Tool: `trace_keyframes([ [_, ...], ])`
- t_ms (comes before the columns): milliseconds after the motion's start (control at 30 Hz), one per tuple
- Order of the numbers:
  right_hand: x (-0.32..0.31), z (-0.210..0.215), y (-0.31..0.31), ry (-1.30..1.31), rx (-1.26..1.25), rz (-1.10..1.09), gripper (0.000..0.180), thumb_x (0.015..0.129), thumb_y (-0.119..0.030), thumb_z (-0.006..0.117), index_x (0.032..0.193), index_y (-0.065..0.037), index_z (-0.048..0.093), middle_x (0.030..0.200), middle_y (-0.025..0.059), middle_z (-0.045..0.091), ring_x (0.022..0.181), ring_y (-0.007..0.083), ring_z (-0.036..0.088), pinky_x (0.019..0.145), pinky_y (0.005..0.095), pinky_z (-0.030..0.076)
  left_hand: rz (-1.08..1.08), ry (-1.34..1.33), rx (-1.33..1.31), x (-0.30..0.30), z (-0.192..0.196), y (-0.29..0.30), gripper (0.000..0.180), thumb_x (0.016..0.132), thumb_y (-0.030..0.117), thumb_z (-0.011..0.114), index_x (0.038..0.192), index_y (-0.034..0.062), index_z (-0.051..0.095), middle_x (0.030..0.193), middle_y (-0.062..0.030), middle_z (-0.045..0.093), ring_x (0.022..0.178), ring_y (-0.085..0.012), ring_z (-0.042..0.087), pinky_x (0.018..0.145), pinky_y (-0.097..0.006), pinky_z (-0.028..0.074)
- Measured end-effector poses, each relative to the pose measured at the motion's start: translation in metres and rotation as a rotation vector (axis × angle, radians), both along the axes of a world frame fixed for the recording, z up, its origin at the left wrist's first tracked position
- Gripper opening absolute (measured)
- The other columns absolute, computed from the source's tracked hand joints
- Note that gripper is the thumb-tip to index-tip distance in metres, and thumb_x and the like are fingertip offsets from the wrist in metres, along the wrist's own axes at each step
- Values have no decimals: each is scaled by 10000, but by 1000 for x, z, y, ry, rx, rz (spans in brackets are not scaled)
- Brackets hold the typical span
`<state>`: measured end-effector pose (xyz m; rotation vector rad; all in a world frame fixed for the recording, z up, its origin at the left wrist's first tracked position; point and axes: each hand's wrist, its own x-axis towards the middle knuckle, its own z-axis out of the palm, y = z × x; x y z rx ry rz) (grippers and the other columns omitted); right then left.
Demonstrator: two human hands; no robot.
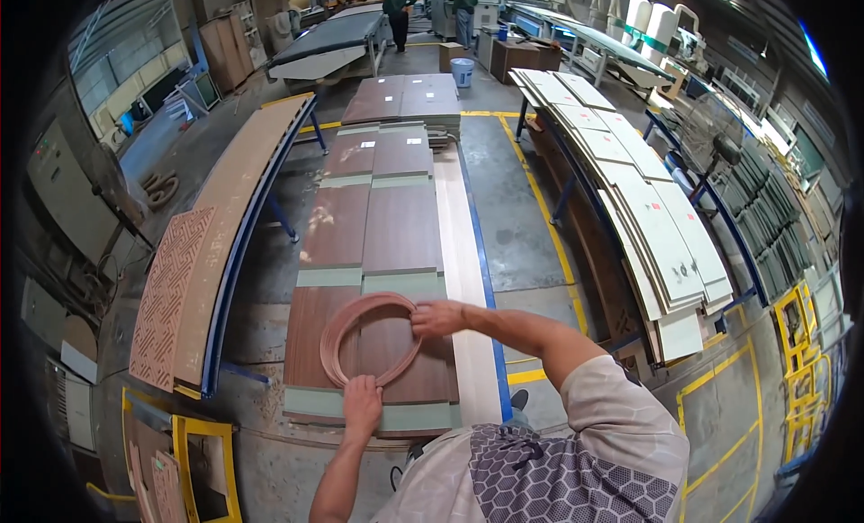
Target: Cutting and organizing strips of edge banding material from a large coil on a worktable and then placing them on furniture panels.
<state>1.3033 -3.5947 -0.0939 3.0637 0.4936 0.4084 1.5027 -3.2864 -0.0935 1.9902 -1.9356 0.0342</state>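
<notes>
A wide, flat coil of reddish-brown edge banding [333, 340] is over the nearest brown wood-grain panels [310, 307]; I cannot tell if it touches them all round. My left hand [363, 402] is closed on the coil's near edge, with the fingertips partly hidden. My right hand [437, 319] grips its right side, the arm reaching in from the right. Inside the ring the dark panel surface shows. Pale green panels [409, 418] stick out from under the brown ones.
A long bench with a tan board [236, 176] runs along the left, a patterned panel [171, 298] at its near end. White panels [630, 194] are stacked on the right. Yellow metal frames [205, 460] stand close by. Two people [398, 14] are far ahead beside machines.
</notes>
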Motion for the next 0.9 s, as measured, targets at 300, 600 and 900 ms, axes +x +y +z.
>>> trace_keyframes([
  [300, -3, -28, 77, -79, 110, -15, 428, 947, -233, 575, 1341, -69, 607, 1018, 78, 572, 1007, 258, 609, 936, 428, 507, -68, 120, 170, -28, -13, -12, 182, 924, 232, 665, 993, 76, 603, 976, -165, 630, 962, -373, 614, 863, -516, 480],
  [600, 15, -55, 49, -207, -21, -95, 550, 955, -272, 564, 1458, -55, 522, 1114, 101, 566, 1136, 276, 591, 1212, 518, 348, -106, -93, 134, -25, -3, -41, 195, 963, 223, 653, 986, 55, 557, 984, -175, 589, 964, -378, 581, 856, -501, 462],
  [900, -6, -22, 32, -84, 50, -86, 522, 977, -298, 572, 1451, -78, 551, 1063, 98, 577, 1044, 279, 585, 1118, 528, 407, -87, -89, -47, 4, -5, -9, 480, 912, 204, 703, 1318, -16, 572, 1184, -239, 610, 1175, -451, 558, 1027, -556, 445],
])
